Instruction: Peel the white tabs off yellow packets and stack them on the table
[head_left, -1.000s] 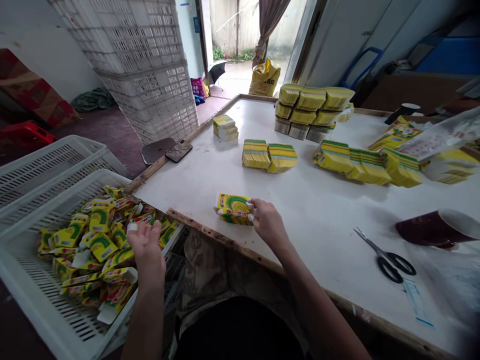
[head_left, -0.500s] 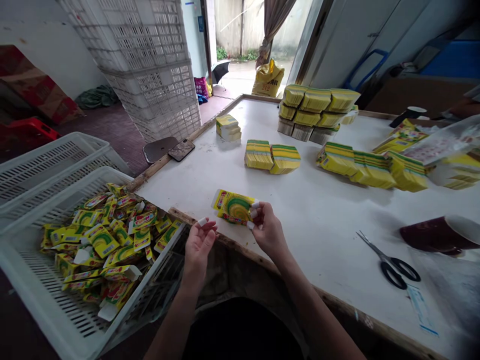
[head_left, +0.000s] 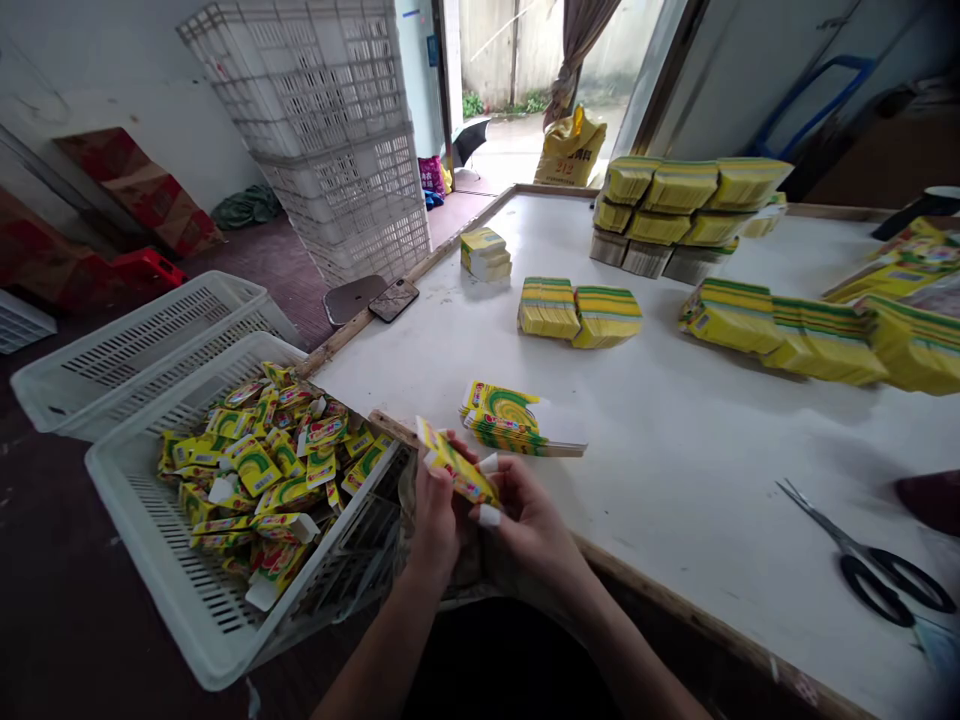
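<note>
Between my two hands, over the table's front edge, is a small yellow and green carton (head_left: 459,472). My left hand (head_left: 437,520) wraps its left side, with the thumb on the near face. My right hand (head_left: 529,512), with white coverings on some fingertips, pinches the right end. Just beyond them a short pile of flat cartons (head_left: 504,408) of the same print lies on the white table (head_left: 637,450). At my left, a white plastic crate (head_left: 161,570) holds many formed yellow cartons (head_left: 255,465), some with white flaps raised.
Bundles of flat cartons (head_left: 577,312) stand mid-table, with a longer row (head_left: 787,330) at right and a tall stack (head_left: 682,215) behind. Black-handled scissors (head_left: 862,560) lie at right. A phone (head_left: 394,299) rests on the left edge. Stacked crates (head_left: 330,140) rise beyond.
A carton has come off the pile and is now in both hands, nearer my body. My left hand has closed on it. The view has swung left.
</note>
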